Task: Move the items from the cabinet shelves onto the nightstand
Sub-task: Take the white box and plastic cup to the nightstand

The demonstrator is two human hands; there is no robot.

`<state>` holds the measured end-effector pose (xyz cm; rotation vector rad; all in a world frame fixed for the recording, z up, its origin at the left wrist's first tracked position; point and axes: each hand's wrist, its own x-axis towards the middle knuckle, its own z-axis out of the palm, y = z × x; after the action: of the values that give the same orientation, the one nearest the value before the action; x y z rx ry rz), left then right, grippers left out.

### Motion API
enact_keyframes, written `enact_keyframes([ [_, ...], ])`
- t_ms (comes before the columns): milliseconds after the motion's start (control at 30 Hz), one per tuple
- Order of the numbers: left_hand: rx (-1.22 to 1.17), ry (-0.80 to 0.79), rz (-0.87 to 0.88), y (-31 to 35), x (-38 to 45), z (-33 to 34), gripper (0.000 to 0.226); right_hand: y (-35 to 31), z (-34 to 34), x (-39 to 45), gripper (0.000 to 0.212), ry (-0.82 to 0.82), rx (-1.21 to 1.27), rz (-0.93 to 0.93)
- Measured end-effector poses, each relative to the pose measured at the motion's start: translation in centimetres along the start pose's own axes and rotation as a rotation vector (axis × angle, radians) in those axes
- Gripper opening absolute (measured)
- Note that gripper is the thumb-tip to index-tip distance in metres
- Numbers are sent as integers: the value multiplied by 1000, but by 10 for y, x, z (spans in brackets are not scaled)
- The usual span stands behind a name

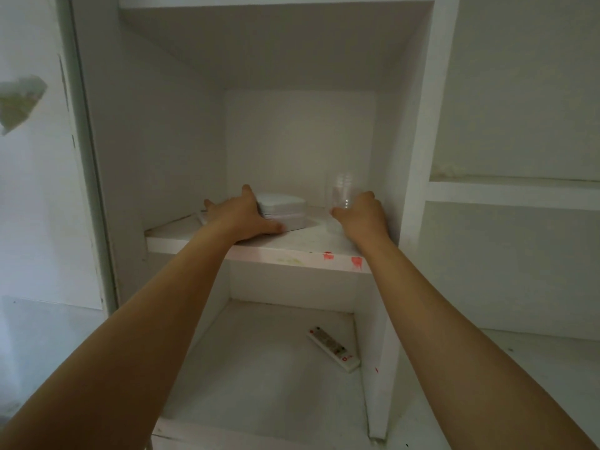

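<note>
A white rounded box (285, 207) sits on the upper cabinet shelf (276, 248). My left hand (242, 216) wraps its left side, thumb at the front and fingers over the back edge. To the right stands a clear plastic cup (341, 193), upright. My right hand (363, 214) grips its lower part. A white remote control (334, 349) lies on the lower shelf, near the right wall.
The shelf's front edge carries red and yellow stains (328, 256). A flat white item (202, 217) pokes out left of my left hand. White cabinet walls close in both sides. More shelving (513, 190) lies to the right, and a grey surface (42, 336) at the lower left.
</note>
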<state>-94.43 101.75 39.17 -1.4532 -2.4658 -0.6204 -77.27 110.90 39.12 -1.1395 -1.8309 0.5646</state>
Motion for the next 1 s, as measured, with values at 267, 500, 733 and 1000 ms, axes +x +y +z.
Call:
enact_keyframes([
  [267, -120, 106, -6, 12, -7, -1, 114, 1, -3, -5, 47, -11, 35, -22],
  [500, -304, 142, -32, 16, -7, 3, 110, 2, -11, -12, 42, 7, 20, -54],
  [733, -461, 195, -30, 16, -16, 5, 102, -2, -17, -26, 41, 2, 26, -99],
  [1000, -724, 359, -66, 22, -51, -16, 94, -15, -39, -64, 47, -10, 121, -163],
])
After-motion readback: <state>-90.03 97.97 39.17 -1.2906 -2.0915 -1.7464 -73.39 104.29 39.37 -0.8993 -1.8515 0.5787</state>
